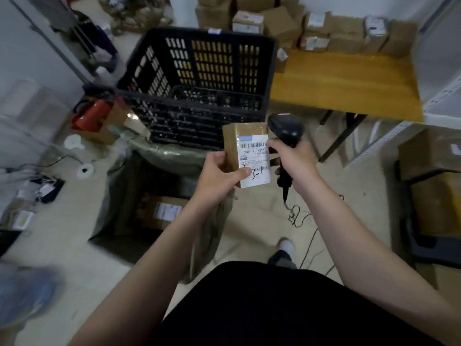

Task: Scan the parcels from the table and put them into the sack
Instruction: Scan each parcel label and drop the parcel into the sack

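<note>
While my right hand (295, 159) grips the scanner (287, 128), my left hand (219, 177) pinches the light, stiff-looking parcel (253, 156) by its edge.

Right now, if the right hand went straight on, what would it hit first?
Probably the parcel in the left hand, just ahead of the right hand and its scanner; depth unclear.

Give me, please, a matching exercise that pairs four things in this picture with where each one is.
Things:
1. small labelled parcel
2. barcode scanner
3. sack
4. cardboard boxes

Places:
a. at the far side of the wooden table
b. gripped by the right hand
c. open on the floor, in front of the black crate
d. held in the left hand

Pairs: 1-d, 2-b, 3-c, 4-a.
</note>
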